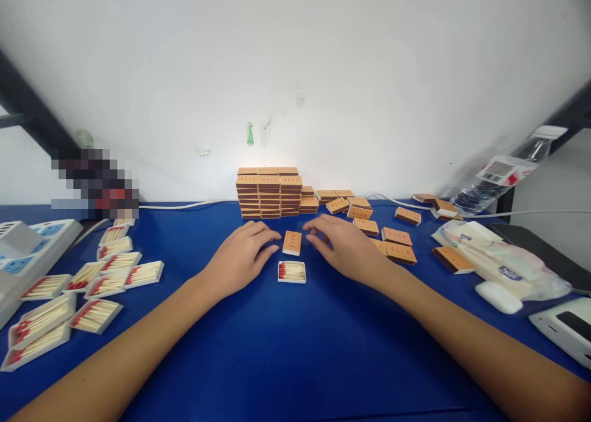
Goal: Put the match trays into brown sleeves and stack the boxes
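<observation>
From where I sit, both hands are down on the blue table, flanking a single matchbox sleeve that lies flat in the middle. The left hand is open with its fingers loosely curled, the fingertips just to the left of the sleeve. The right hand is open too, fingers stretched toward the sleeve's right edge. Neither holds anything, and I cannot tell whether either is actually touching the cardboard. Just nearer than the sleeve, and apart from it, lies an open tray of matches, red heads to the left. I read this as the moment of closing in on the sleeve, with the filled tray waiting right by it. A clean grip would call for pinching the sleeve by its long edges without squashing it, and keeping the tray level so that no matches spill. Beyond the hands a neat stack of closed boxes stands at the far edge, with loose closed boxes scattered to its right. More open trays are laid out on the left, beside a power strip.
</observation>
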The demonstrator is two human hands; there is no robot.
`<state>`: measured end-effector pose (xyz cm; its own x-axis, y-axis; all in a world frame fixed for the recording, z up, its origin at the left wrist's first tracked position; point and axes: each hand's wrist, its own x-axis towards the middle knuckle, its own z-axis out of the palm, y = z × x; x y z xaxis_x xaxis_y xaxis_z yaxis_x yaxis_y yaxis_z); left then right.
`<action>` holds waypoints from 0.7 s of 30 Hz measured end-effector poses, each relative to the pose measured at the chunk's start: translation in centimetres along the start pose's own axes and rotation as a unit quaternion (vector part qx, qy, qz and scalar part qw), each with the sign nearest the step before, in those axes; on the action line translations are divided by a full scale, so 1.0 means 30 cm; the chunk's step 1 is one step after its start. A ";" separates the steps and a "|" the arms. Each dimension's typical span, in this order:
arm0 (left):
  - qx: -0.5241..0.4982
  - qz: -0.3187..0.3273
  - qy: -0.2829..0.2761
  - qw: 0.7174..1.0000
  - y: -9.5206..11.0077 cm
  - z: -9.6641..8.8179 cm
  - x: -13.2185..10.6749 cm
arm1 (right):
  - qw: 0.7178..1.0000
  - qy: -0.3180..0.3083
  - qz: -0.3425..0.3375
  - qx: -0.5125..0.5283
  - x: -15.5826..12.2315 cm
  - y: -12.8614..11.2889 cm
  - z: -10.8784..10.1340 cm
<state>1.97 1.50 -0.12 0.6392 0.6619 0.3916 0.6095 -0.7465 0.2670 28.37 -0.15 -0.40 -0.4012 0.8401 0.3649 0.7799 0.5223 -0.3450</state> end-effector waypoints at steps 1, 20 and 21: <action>0.003 0.007 0.001 1.000 -0.001 0.003 0.001 | 1.000 -0.001 0.010 -0.005 0.001 -0.010 0.000; -0.007 0.026 -0.048 0.998 -0.041 0.010 0.003 | 0.979 -0.158 0.035 0.122 -0.042 -0.083 -0.072; -0.003 0.024 -0.049 0.999 -0.042 0.006 0.003 | 0.979 -0.167 0.033 0.114 -0.042 -0.089 -0.068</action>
<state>1.36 2.52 -0.58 0.7106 0.6287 0.3160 0.5741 -0.7777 0.2562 27.77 -2.91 1.81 -0.5187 0.8537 0.0458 0.6967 0.4532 -0.5562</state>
